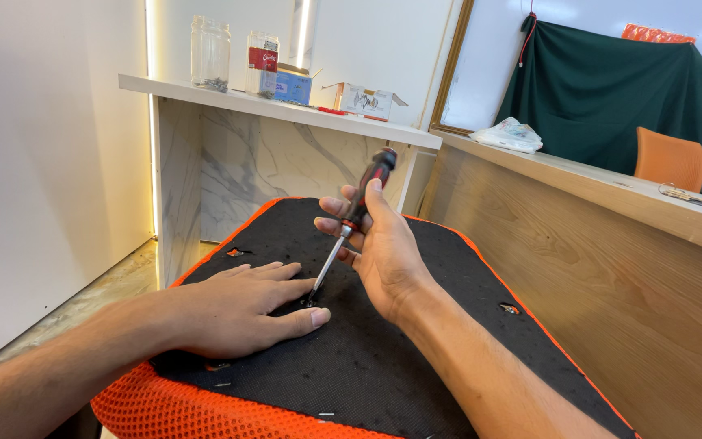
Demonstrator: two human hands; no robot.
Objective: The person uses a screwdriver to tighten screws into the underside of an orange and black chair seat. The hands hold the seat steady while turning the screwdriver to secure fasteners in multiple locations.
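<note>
On black seat underside (383, 358) — screwdriver (351, 223) gripped in right hand (383, 252), tip beside left hand (245, 313).

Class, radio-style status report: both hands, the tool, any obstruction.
Left hand flat on black seat underside. Right hand grips screwdriver, tip down beside left fingers. Nothing in the way.

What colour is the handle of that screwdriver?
The screwdriver handle is black with red parts, held in the right hand; the head view shows it clearly.
</note>
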